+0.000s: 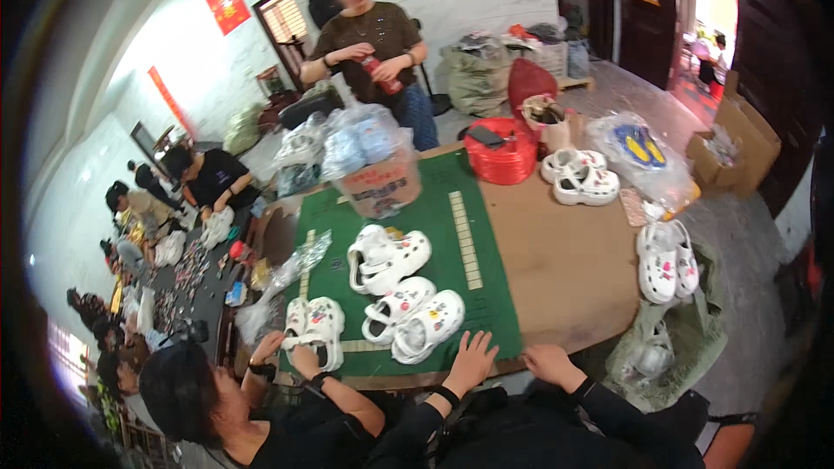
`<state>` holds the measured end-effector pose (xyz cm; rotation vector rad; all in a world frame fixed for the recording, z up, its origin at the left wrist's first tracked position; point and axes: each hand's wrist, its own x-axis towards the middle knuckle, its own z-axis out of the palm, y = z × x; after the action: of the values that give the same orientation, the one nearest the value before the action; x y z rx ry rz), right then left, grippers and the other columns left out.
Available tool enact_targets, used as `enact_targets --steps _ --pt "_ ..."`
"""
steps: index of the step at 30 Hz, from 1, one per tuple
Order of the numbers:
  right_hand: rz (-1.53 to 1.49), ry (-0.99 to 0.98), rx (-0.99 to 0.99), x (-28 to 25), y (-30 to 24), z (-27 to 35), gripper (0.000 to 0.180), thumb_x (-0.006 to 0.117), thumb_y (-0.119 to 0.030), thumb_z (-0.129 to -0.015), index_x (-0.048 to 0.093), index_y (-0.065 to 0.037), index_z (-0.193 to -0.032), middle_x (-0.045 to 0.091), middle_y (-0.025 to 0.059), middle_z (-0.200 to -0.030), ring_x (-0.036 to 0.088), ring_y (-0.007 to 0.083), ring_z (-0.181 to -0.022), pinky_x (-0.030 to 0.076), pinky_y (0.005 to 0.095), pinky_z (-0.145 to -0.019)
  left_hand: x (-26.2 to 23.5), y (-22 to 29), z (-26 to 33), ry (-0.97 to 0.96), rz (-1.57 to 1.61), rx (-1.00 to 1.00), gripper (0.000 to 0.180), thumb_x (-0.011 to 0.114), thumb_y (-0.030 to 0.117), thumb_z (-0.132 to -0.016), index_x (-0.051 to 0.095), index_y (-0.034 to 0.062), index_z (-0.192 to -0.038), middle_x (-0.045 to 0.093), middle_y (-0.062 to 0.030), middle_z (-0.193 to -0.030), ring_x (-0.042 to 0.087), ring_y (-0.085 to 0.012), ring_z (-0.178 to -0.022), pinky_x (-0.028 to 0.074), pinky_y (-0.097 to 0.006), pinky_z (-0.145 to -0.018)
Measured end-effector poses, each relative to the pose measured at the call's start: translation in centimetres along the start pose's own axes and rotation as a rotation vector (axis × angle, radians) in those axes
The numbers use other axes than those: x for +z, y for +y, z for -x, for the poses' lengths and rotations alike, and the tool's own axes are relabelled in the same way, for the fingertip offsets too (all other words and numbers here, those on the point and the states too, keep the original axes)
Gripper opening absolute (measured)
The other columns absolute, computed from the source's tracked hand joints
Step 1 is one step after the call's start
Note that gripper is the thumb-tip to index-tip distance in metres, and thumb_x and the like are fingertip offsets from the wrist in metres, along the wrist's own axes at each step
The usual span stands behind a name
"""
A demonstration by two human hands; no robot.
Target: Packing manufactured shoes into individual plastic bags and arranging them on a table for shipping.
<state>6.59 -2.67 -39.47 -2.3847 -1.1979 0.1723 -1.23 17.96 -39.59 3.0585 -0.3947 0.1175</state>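
Observation:
My left hand (pixel 472 360) lies with fingers spread on the front edge of the green mat (pixel 486 313) and holds nothing. Just right of it, my right hand (pixel 553 365) rests loosely at the brown table's (pixel 565 295) edge, with nothing visible in it. Nearest my left hand is a pair of white clogs with charms (pixel 430 327). Behind them stands another white pair (pixel 389 259). To the left, a co-worker's hands (pixel 300 356) touch a third pair of white clogs (pixel 314 326).
Rows of cream tiles (pixel 465 239) lie on the mat. Farther back stand a bucket of bagged shoes (pixel 380 182) and a red tub (pixel 501 161). More white clogs (pixel 667 260) sit at the right edge, above an open sack (pixel 625 356). A person (pixel 373 43) stands across the table.

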Motion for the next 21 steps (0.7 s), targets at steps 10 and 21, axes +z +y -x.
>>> enact_targets --steps 10,21 --pt "0.007 -0.071 -0.039 0.5 -2.1 -2.8 0.018 0.052 -0.022 -0.077 0.057 -0.008 -0.088 0.058 0.0129 -0.071 0.057 0.0313 -0.071 0.045 0.0432 -0.061 2.0 -11.0 4.1 0.414 0.168 -1.103 0.069 0.059 0.020 -0.068 0.031 -0.0015 -0.127 0.027 -0.0257 -0.131 0.022 -0.0390 -0.124 0.012 -0.052 -0.101" --pt "0.058 -0.247 0.123 0.2 -1.9 -1.3 0.024 0.047 -0.026 -0.080 0.059 -0.007 -0.089 0.060 0.0151 -0.077 0.058 0.0338 -0.075 0.046 0.0451 -0.062 4.6 -16.2 4.6 0.342 0.364 -1.105 0.063 0.068 0.022 -0.063 0.041 0.0068 -0.117 0.047 -0.0200 -0.114 0.036 -0.0393 -0.115 0.020 -0.049 -0.099"
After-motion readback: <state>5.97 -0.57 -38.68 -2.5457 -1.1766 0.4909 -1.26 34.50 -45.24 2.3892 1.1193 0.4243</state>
